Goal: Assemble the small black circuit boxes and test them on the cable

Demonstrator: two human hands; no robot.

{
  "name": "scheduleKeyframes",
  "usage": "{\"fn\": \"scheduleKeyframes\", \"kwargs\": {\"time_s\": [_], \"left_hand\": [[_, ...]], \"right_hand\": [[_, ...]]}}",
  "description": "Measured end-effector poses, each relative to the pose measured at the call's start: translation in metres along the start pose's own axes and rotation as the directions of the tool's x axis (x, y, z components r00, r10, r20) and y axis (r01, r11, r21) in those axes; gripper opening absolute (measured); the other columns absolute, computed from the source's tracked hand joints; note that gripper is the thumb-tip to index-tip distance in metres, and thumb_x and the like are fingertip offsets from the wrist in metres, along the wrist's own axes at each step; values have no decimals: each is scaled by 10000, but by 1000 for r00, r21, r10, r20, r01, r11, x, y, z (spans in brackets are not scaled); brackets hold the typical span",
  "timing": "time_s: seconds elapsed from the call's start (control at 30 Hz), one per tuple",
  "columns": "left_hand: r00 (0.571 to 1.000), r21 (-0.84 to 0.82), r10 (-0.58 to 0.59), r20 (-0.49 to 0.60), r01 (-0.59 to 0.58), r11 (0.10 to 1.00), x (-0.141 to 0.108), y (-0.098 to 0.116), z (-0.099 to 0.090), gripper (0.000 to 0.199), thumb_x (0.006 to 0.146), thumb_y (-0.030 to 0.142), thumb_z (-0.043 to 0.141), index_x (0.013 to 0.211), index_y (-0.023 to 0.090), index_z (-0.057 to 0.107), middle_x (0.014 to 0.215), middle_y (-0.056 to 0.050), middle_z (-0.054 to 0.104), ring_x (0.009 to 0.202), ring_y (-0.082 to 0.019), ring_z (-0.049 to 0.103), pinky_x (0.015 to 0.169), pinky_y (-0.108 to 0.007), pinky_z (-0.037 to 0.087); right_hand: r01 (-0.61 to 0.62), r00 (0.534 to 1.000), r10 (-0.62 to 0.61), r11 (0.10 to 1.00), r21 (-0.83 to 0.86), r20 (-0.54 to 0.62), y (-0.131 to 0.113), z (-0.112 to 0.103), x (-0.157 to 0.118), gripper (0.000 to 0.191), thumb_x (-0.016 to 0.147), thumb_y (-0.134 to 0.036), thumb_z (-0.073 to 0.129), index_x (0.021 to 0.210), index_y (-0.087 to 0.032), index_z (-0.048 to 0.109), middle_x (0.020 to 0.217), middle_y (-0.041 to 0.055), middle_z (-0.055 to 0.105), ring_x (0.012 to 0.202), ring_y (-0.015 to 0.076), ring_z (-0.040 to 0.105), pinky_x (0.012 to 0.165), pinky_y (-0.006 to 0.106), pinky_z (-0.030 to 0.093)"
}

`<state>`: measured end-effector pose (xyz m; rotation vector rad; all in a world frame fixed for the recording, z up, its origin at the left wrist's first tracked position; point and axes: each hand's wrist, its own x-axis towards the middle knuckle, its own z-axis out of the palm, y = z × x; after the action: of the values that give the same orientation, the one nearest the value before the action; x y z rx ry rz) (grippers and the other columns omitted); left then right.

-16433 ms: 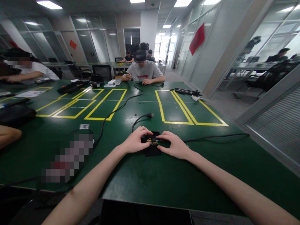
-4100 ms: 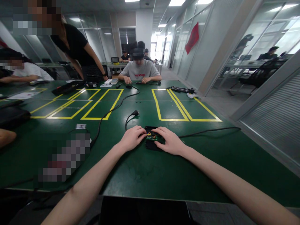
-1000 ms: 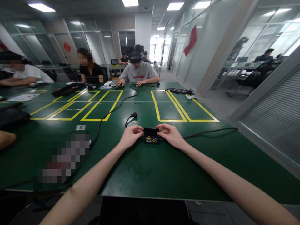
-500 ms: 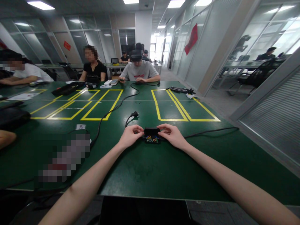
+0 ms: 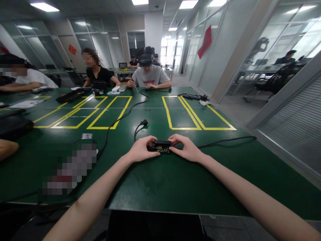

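Observation:
A small black power adapter (image 5: 165, 151) lies on the green table with its casing partly raised. Coils, coloured wires and a circuit board show inside. Its black cover (image 5: 163, 143) tilts over the rear of the board. My left hand (image 5: 142, 148) grips the left end, with the thumb along the front edge and the fingers behind. At the right end, my right hand (image 5: 185, 147) has its fingertips on the cover and its thumb by the side of the base. A black cord with a plug (image 5: 144, 123) lies beyond my left hand.
Another cable (image 5: 228, 140) runs right from the adapter. At left lies a pixelated object (image 5: 75, 164) beside a long black cord (image 5: 106, 134). Yellow tape outlines (image 5: 185, 128) mark the table. Across it, a co-worker in a grey shirt (image 5: 151, 76) holds a thin tool; other people sit at left.
The cover has tipped down from nearly upright to lower over the board. My left thumb has moved to the adapter's front edge. The co-worker opposite has raised a thin tool.

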<state>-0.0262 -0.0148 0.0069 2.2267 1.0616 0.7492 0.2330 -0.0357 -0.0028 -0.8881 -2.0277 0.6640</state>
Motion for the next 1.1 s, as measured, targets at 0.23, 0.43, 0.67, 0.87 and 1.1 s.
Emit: {"fn": "scheduleKeyframes", "kwargs": {"time_s": [0.23, 0.43, 0.67, 0.87, 1.1], "left_hand": [[998, 81, 62, 23, -64, 995, -2, -1, 7, 328, 738, 234, 819, 1012, 207, 642, 968, -12, 715, 878, -208, 674, 771, -304, 503], [992, 144, 110, 60, -118, 982, 0, -2, 9, 233, 803, 278, 779, 954, 213, 613, 973, -24, 694, 914, -226, 656, 804, -330, 509], [990, 218, 106, 92, -124, 968, 0, 8, 9, 345, 802, 290, 750, 1102, 229, 590, 1028, -36, 694, 914, -240, 662, 803, -346, 519], [980, 390, 127, 153, -178, 903, 2, 14, 10, 212, 883, 276, 691, 1076, 228, 618, 953, -38, 703, 917, -246, 662, 861, -359, 496], [967, 392, 180, 181, -239, 888, 1, 12, 4, 259, 958, 443, 647, 1089, 220, 660, 914, -43, 685, 879, -233, 644, 836, -339, 472]], "right_hand": [[161, 986, -149, 969, -188, 76, -5, -3, -2, 132, 889, -229, 669, 822, -220, 556, 1008, 77, 669, 891, 209, 667, 789, 364, 555], [156, 981, -120, 957, -244, 154, -2, -3, -3, 149, 844, -224, 695, 950, -220, 591, 1101, 87, 639, 942, 212, 660, 808, 356, 560], [169, 970, -81, 900, -402, 228, -1, 1, -3, 370, 879, -247, 636, 1246, -202, 606, 1073, 111, 704, 959, 256, 676, 840, 395, 558], [121, 952, 10, 905, -407, 307, -8, 1, -2, 315, 923, -303, 614, 1214, -184, 616, 1088, 114, 730, 969, 255, 704, 856, 376, 553], [64, 937, 104, 887, -457, 333, -9, -2, 0, 257, 1012, -405, 540, 1098, -188, 649, 992, 112, 752, 893, 268, 720, 785, 361, 534]]}}
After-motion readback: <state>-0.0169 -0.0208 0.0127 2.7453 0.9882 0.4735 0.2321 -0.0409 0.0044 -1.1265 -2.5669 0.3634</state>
